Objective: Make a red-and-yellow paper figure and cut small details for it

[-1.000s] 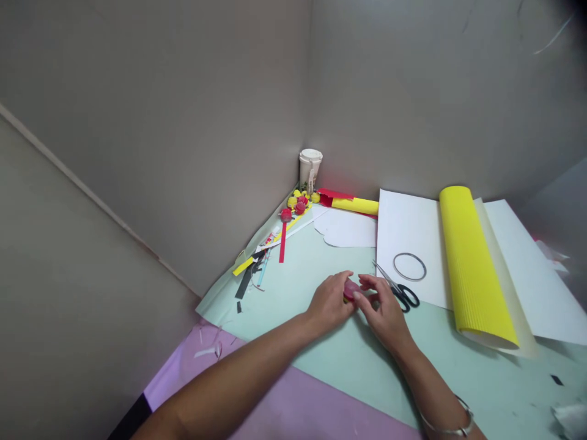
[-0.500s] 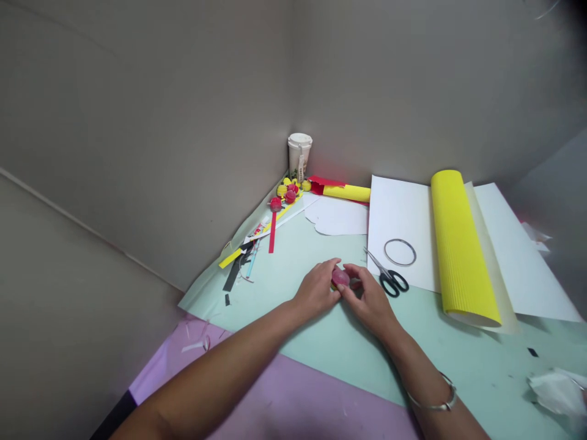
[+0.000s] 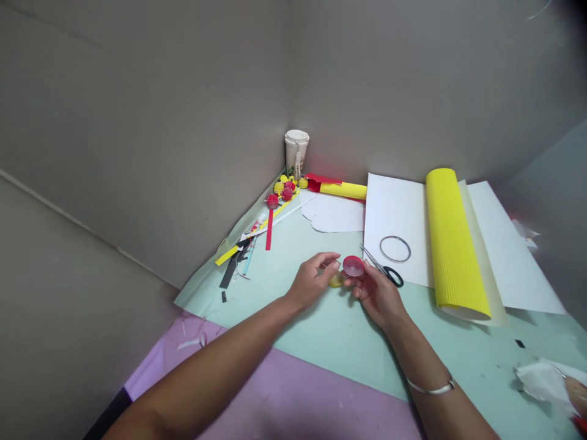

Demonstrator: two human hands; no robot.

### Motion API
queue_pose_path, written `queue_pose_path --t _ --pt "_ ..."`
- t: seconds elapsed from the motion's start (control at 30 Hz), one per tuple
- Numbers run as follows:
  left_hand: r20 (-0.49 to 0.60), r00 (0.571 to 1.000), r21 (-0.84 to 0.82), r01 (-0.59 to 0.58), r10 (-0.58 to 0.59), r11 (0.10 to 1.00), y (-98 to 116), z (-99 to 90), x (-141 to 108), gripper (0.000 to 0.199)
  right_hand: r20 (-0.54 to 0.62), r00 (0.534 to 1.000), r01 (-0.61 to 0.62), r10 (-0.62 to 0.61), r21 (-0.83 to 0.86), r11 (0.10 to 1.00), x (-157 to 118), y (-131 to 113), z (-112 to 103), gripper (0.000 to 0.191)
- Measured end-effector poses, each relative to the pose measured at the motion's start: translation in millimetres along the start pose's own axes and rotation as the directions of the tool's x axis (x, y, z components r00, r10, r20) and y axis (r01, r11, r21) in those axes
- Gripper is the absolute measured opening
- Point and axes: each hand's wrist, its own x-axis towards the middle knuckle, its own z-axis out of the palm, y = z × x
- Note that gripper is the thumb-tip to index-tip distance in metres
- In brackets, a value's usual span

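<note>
My right hand (image 3: 373,290) holds a round red disc, which looks like a tightly rolled paper coil (image 3: 353,266), tilted so that its ringed face shows. Close beside it, my left hand (image 3: 315,278) has its thumb and fingertips drawn together; what they pinch, if anything, is hidden. A small yellow round piece (image 3: 336,281) shows just under the left fingertips, between the hands. Whether a hand grips it or it lies on the table, I cannot tell. Black-handled scissors (image 3: 392,276) lie just beyond my right hand, partly covered by its fingers.
Paper strips (image 3: 269,230) and several red and yellow coils (image 3: 287,194) lie at the back left, near a white lidded cup (image 3: 296,150). To the right are white sheets (image 3: 394,208), a grey ring (image 3: 395,249), a yellow corrugated roll (image 3: 454,244) and crumpled white tissue (image 3: 543,385).
My hands have moved apart a little. The red coil has gone from between both hands up and right into my right hand, its ringed face now visible. The view shifted slightly.
</note>
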Motion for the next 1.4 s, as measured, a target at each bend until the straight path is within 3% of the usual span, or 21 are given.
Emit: queue_pose_path --t 0.17,0.27,0.37,0.43,0.5,0.6,0.7,0.8,0.9,1.07,1.2,1.4 --pt "0.068 0.998 -0.010 0.021 -0.020 1.000 -1 4.3 -1 0.029 0.039 0.999 -0.034 0.036 -0.035 0.999 0 3 3 0.030" --pt "0.053 0.998 0.003 0.022 -0.023 1.000 -4 6.5 -1 0.028 0.048 0.999 -0.014 0.020 -0.117 0.993 0 5 3 0.035" --pt "0.025 1.000 0.001 0.007 -0.007 1.000 -5 5.9 1 0.025 0.033 0.998 0.068 -0.062 -0.268 0.961 -2 8 4 0.039" --pt "-0.004 1.000 0.029 -0.026 0.026 0.999 -4 4.2 1 0.021 -0.002 0.981 0.175 -0.194 -0.428 0.887 -5 9 4 0.034" --pt "-0.040 0.994 0.100 -0.094 0.098 0.991 -3 2.1 1 0.017 0.009 0.930 0.299 -0.369 -0.604 0.739 -8 9 3 0.027" --pt "-0.055 0.966 0.213 -0.235 0.252 0.948 -4 -0.3 1 0.015 0.141 0.814 0.447 -0.564 -0.773 0.450 -11 8 3 0.026" --pt "-0.029 0.912 0.291 -0.384 0.409 0.876 -5 -1.0 -1 0.020 0.285 0.695 0.546 -0.660 -0.806 0.226 -12 6 5 0.027" --pt "-0.007 0.834 0.346 -0.516 0.551 0.784 -5 -1.1 -3 0.025 0.380 0.595 0.610 -0.709 -0.787 0.090 -13 4 7 0.031" --pt "0.014 0.768 0.379 -0.596 0.640 0.707 -3 -2.6 -5 0.027 0.431 0.524 0.637 -0.734 -0.770 0.002 -16 3 10 0.035" --pt "0.091 0.698 0.430 -0.671 0.710 0.604 0 -7.8 -5 0.030 0.511 0.438 0.673 -0.740 -0.732 -0.107 -18 1 10 0.040" --pt "0.140 0.665 0.447 -0.704 0.734 0.552 -1 -10.5 -4 0.032 0.540 0.420 0.682 -0.729 -0.718 -0.139 -18 1 9 0.041" --pt "0.169 0.650 0.470 -0.714 0.741 0.519 -1 -11.1 -4 0.034 0.555 0.399 0.678 -0.730 -0.715 -0.173 -18 1 7 0.041"
